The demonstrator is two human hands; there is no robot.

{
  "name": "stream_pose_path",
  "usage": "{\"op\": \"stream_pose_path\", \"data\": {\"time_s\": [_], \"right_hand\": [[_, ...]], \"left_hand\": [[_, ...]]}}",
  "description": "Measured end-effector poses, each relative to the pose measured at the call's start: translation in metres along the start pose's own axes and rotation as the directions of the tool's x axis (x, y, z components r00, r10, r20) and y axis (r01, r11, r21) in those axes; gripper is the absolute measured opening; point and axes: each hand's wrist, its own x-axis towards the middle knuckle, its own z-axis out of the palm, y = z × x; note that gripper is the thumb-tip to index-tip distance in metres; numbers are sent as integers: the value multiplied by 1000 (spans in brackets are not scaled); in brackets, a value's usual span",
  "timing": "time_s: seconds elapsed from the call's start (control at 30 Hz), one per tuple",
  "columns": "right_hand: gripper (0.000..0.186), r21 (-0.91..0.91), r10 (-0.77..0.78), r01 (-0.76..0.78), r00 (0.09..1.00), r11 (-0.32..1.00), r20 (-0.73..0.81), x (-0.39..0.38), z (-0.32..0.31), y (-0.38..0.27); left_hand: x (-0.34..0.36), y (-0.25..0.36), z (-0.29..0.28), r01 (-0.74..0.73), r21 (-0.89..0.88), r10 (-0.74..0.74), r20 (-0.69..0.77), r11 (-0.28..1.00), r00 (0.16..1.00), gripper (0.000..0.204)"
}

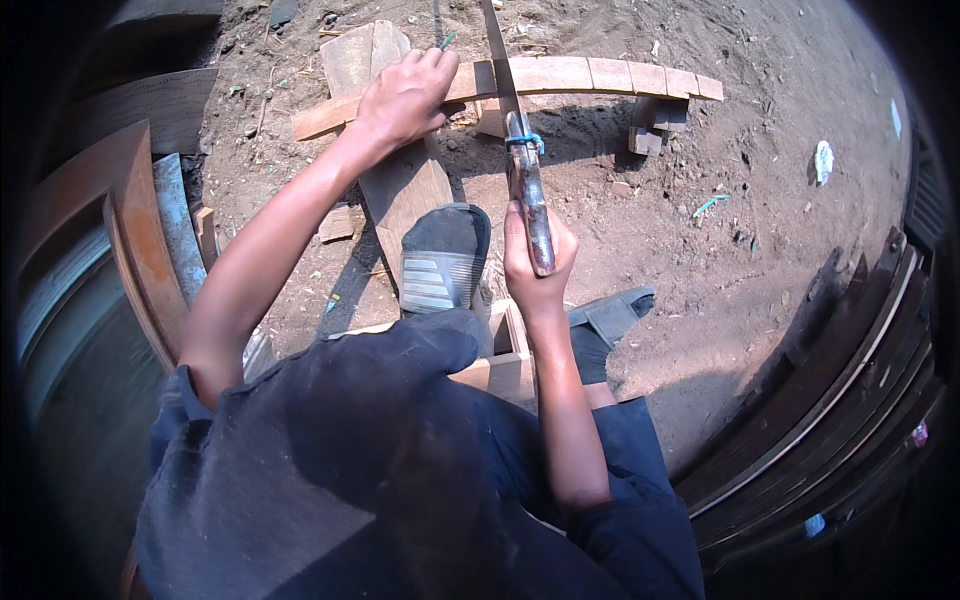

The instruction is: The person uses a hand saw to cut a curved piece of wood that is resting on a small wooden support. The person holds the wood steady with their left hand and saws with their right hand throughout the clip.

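Note:
My right hand (541, 262) is wrapped round the worn handle of a handsaw (524, 170), which has blue cord tied where handle meets blade. The blade points away from me and crosses a long, pale wooden strip (560, 74); whether its teeth are in the wood I cannot tell. Left of the blade, my left hand (408, 95) grips the strip from above with fingers curled over it. A small green piece (448, 40) shows by those fingertips; whether I hold it is unclear. Several thin cross lines mark the strip right of the saw.
A wide plank (405, 190) runs under the strip, with my sandalled foot (443, 258) on it. Stacked wood blocks (655, 124) sit beneath the strip's right part. A wooden frame (500, 372) is below my legs. Dark boards (810, 400) lie right; a brown wooden frame (140, 230) stands left.

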Motion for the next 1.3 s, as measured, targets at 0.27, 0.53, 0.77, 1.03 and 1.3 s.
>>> {"op": "stream_pose_path", "data": {"time_s": [0.27,0.53,0.77,1.03,1.3], "right_hand": [[12,-160,11,-14,1000,987,-20,-105,-32,30],[20,30,32,-30,998,999,-48,-9,8,0],[7,-178,-14,9,1000,984,-27,-96,-31,20],[8,-40,50,-51,999,998,-16,-22,-5,9],[6,-119,30,-31,999,992,-15,-66,-26,22]], "left_hand": [[-5,0,-6,38,11,-38,50,999,998,45],[1,-6,2,-9,-9,9,-30,1000,1000,45],[-3,-3,2,-2,-4,2,8,1000,1000,45],[-2,-5,3,4,-4,-4,-18,1000,1000,39],[-2,-2,0,-3,69,0,47,998,999,46]]}}
